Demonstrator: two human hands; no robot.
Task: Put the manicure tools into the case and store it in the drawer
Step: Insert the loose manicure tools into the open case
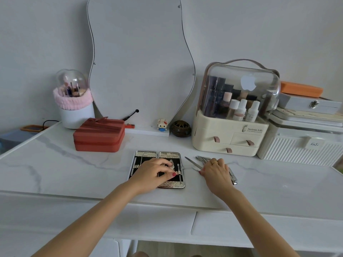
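One open case (169, 185) lies under the left hand (155, 171)'s curled fingers; right hand (216, 171) pinches one of several loose tools (193, 162).

From where I'm sitting, the marble tabletop (61, 169) is giving me open room along the left and front. The red zip box (99, 135) is blocking the back left, the wavy mirror (141, 60) is leaning behind it. The cream cosmetic organizer (230, 130) and ribbed white box (300, 147) are walling off the back right. The open case (148, 153) is sitting mid-table, with loose tools (202, 158) crowding the gap just right of it.
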